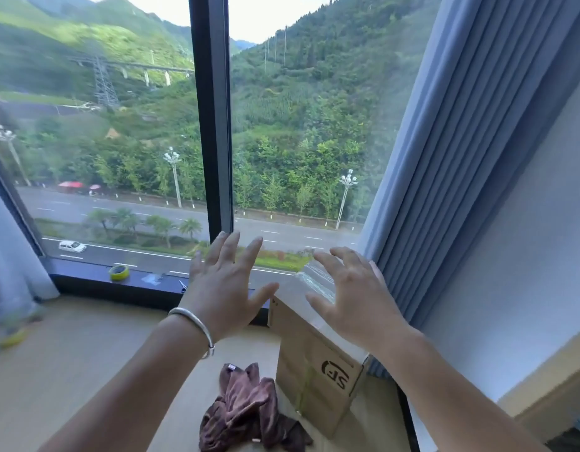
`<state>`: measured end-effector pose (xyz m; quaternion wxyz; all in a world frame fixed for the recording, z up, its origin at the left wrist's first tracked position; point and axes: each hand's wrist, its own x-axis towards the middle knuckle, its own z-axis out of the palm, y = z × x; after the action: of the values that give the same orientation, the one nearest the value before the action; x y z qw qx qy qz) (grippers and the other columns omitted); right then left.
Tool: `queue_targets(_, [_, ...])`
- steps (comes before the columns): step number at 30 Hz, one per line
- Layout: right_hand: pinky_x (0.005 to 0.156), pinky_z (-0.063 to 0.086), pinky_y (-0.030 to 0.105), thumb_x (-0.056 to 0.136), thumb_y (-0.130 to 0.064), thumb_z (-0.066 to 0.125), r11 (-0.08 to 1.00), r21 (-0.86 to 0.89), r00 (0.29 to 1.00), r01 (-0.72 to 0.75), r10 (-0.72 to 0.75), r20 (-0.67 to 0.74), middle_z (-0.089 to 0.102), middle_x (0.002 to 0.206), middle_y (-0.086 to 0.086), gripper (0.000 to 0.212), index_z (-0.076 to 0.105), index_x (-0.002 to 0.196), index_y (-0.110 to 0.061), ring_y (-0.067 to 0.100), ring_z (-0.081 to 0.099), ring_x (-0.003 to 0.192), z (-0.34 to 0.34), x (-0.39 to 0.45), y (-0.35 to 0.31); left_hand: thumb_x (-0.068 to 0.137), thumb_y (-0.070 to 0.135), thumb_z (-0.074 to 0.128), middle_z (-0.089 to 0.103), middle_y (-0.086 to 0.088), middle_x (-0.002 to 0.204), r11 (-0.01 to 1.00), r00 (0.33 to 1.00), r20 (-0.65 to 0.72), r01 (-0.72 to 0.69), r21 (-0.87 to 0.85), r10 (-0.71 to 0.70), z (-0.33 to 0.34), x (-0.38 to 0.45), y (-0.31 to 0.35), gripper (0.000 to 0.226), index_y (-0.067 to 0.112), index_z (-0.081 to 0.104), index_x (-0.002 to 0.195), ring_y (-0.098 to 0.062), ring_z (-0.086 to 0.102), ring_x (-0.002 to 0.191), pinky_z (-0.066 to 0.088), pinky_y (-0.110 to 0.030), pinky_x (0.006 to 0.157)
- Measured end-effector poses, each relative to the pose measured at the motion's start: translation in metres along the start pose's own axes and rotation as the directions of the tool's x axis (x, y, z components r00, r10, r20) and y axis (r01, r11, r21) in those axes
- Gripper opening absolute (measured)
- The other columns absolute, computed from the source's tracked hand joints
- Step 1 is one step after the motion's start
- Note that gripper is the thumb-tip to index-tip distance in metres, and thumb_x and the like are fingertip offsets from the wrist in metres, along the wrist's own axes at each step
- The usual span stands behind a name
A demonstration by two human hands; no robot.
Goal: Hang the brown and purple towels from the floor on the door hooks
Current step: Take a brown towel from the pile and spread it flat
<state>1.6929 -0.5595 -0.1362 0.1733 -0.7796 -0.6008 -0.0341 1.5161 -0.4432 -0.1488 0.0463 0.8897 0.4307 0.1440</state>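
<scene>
The crumpled brown towel (249, 415) is cut off by the bottom edge, the right hand (353, 298) hides part of the cardboard box (314, 376) top (shiny plastic there), and a yellow-green object (11, 336) at left is too blurred to identify.

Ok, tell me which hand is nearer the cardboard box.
Right. The right hand is spread open just over the top of the cardboard box, overlapping it in this view. The left hand is open too, off to the box's left, in front of the window sill.
</scene>
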Motion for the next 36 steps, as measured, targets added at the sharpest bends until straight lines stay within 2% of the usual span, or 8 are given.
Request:
queue_targets(8, [0.117, 0.018, 0.044, 0.089, -0.051, 0.053, 0.995, 0.092, 0.989, 0.030, -0.042, 0.141, 0.031, 0.149, -0.005, 0.061, 0.031, 0.144, -0.034, 0.014, 0.023, 0.140, 0.076, 0.073, 0.023, 0.087, 0.071, 0.032, -0.002, 0.000, 0.161, 0.995, 0.991, 0.083, 0.103, 0.015, -0.104, 0.064, 0.058, -0.043, 0.078, 0.037, 0.000, 0.151, -0.019, -0.009, 0.147, 0.003, -0.052, 0.118])
queue_targets(11, [0.118, 0.016, 0.043, 0.089, -0.050, 0.054, 0.991, 0.118, 0.976, 0.064, -0.087, 0.200, 0.030, 0.149, -0.005, 0.062, 0.031, 0.145, -0.033, 0.014, 0.021, 0.140, 0.115, 0.098, 0.036, 0.087, 0.070, 0.033, 0.001, 0.000, 0.161, 0.988, 0.982, 0.109, 0.152, 0.017, -0.153, 0.100, 0.073, -0.056, 0.077, 0.038, 0.003, 0.150, -0.018, -0.007, 0.147, 0.001, -0.050, 0.116])
queue_targets(18, [0.116, 0.021, 0.044, 0.090, -0.047, 0.054, 0.973, 0.179, 0.906, 0.147, -0.205, 0.370, 0.030, 0.150, -0.005, 0.063, 0.032, 0.146, -0.031, 0.013, 0.022, 0.140, 0.233, 0.136, 0.072, 0.090, 0.063, 0.038, 0.006, -0.001, 0.161, 0.955, 0.929, 0.231, 0.297, 0.006, -0.291, 0.203, 0.093, -0.086, 0.075, 0.035, 0.005, 0.151, -0.018, -0.003, 0.147, 0.002, -0.048, 0.117])
queue_targets(22, [0.118, 0.017, 0.043, 0.089, -0.045, 0.056, 0.971, 0.164, 0.855, 0.174, -0.231, 0.463, 0.034, 0.149, -0.002, 0.061, 0.035, 0.144, -0.030, 0.015, 0.025, 0.140, 0.318, 0.137, 0.096, 0.091, 0.062, 0.039, 0.009, -0.001, 0.160, 0.923, 0.875, 0.313, 0.384, 0.017, -0.370, 0.287, 0.084, -0.113, 0.074, 0.033, 0.008, 0.152, -0.019, 0.001, 0.147, 0.006, -0.046, 0.118])
queue_targets(26, [0.117, 0.017, 0.043, 0.087, -0.042, 0.058, 0.978, 0.159, 0.810, 0.137, -0.203, 0.550, 0.036, 0.147, -0.002, 0.061, 0.039, 0.143, -0.029, 0.015, 0.028, 0.138, 0.416, 0.127, 0.118, 0.091, 0.062, 0.038, 0.009, 0.002, 0.160, 0.887, 0.804, 0.417, 0.461, 0.012, -0.424, 0.387, 0.059, -0.146, 0.074, 0.033, 0.008, 0.152, -0.017, 0.002, 0.147, 0.006, -0.043, 0.118])
queue_targets(31, [0.115, 0.022, 0.041, 0.087, -0.041, 0.058, 0.987, 0.118, 0.738, 0.105, -0.157, 0.656, 0.035, 0.149, -0.002, 0.063, 0.036, 0.145, -0.028, 0.016, 0.027, 0.138, 0.554, 0.103, 0.140, 0.091, 0.061, 0.039, 0.011, 0.005, 0.160, 0.865, 0.735, 0.527, 0.502, 0.001, -0.427, 0.521, 0.024, -0.184, 0.072, 0.035, 0.009, 0.151, -0.015, 0.003, 0.147, 0.006, -0.041, 0.118])
queue_targets(36, [0.115, 0.021, 0.036, 0.086, -0.040, 0.059, 0.987, 0.115, 0.713, 0.109, -0.159, 0.683, 0.037, 0.146, -0.005, 0.063, 0.037, 0.144, -0.029, 0.014, 0.029, 0.137, 0.675, 0.081, 0.158, 0.093, 0.059, 0.040, 0.011, 0.005, 0.160, 0.854, 0.698, 0.587, 0.520, -0.021, -0.411, 0.638, -0.004, -0.216, 0.072, 0.034, 0.008, 0.152, -0.015, 0.003, 0.147, 0.007, -0.040, 0.119])
